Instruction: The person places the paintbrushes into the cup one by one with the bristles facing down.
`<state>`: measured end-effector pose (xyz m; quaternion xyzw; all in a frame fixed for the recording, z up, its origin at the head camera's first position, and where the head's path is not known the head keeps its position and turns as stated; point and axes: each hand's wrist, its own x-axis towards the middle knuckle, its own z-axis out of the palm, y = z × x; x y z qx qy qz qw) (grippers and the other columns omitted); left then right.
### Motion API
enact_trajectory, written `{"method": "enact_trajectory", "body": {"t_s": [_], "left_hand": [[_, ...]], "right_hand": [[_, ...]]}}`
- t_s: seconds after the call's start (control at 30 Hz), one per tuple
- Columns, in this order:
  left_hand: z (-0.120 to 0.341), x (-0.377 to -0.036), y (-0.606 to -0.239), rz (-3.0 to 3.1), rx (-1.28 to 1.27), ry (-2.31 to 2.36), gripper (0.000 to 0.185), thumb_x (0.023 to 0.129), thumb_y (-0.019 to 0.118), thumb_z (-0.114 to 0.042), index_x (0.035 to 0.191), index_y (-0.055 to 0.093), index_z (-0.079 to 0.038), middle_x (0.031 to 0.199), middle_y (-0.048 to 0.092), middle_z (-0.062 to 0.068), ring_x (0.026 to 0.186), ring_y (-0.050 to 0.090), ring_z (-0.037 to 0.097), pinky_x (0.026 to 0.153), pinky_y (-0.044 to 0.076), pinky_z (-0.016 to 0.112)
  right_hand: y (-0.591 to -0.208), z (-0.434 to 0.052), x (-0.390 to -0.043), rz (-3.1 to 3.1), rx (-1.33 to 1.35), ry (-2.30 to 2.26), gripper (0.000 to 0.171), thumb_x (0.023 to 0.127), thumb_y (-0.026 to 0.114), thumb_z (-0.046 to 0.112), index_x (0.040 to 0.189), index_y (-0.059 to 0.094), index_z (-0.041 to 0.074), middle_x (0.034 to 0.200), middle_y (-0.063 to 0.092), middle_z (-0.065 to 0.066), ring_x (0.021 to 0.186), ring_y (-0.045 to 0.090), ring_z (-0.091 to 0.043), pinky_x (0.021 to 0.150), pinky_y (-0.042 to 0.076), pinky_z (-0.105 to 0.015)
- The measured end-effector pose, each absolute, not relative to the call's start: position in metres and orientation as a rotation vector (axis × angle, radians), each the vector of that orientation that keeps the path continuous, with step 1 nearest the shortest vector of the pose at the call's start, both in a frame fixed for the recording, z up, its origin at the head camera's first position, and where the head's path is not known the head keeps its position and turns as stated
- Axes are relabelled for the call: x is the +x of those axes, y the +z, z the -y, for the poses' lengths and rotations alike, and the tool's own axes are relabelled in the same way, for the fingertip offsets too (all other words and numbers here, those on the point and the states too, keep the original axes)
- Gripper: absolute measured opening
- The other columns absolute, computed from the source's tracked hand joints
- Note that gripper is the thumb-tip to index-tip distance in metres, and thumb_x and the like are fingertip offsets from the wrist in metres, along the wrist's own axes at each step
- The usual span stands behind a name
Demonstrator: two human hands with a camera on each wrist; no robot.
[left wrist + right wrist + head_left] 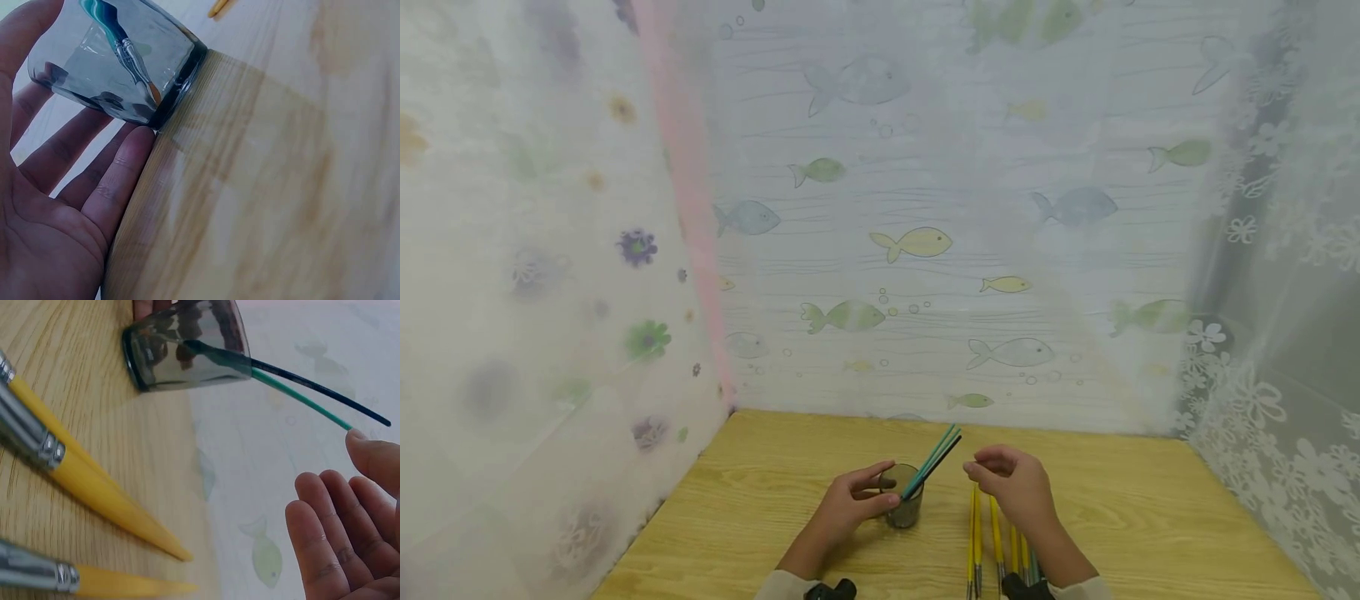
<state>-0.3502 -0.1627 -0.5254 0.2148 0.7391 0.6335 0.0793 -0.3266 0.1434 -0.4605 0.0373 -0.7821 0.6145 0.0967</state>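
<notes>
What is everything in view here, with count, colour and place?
Glass: one, smoky grey, on the table centre, held by the left hand.
Brushes in glass: at least three, teal and dark handles, leaning right.
Loose brushes: several, mostly yellow handles, lying on the table under the right hand; exact count hidden.
Table: one, light wood.
Curtains: sheer, with fish print behind, flower prints at the sides.
Left hand: fingers around the glass.
Right hand: holds nothing, above the loose brushes.
</notes>
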Motion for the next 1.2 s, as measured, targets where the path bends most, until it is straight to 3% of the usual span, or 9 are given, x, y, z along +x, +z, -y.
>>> {"method": "enact_trajectory", "body": {"t_s": [0.27,0.83,1.07,1.2], "left_hand": [[0.162,-0.349,-0.523,-2.206,0.64,1.9,0.054,0.1,0.072,-0.032,0.15,0.054,-0.034,0.143,0.061,0.019,0.126,0.065,0.034,0.093,0.061,0.04],[0.164,-0.35,-0.524,-2.262,0.642,1.858,0.06,0.101,0.07,-0.031,0.156,0.049,-0.021,0.141,0.063,0.018,0.129,0.062,0.037,0.093,0.061,0.042],[0.163,-0.35,-0.524,-2.258,0.639,1.864,0.06,0.101,0.07,-0.031,0.156,0.049,-0.022,0.141,0.064,0.017,0.128,0.063,0.036,0.093,0.061,0.041],[0.162,-0.348,-0.523,-2.25,0.631,1.871,0.055,0.101,0.07,-0.031,0.154,0.052,-0.028,0.141,0.064,0.018,0.127,0.063,0.036,0.093,0.061,0.041]], "right_hand": [[-0.461,-0.161,-0.326,2.371,0.045,1.803,0.028,0.088,0.085,0.024,0.109,0.075,0.008,0.098,0.078,-0.006,0.093,0.076,-0.025,0.08,0.065,-0.037],[-0.464,-0.206,-0.32,2.469,-0.033,1.742,0.056,0.087,0.084,0.042,0.124,0.07,0.002,0.105,0.078,-0.008,0.096,0.076,-0.028,0.076,0.065,-0.037],[-0.467,-0.224,-0.32,2.517,-0.074,1.751,0.064,0.088,0.082,0.045,0.129,0.066,-0.002,0.114,0.074,-0.011,0.099,0.075,-0.029,0.079,0.065,-0.039],[-0.467,-0.235,-0.319,2.536,-0.104,1.736,0.062,0.09,0.081,0.041,0.129,0.065,-0.004,0.115,0.074,-0.014,0.1,0.075,-0.03,0.08,0.065,-0.04]]}}
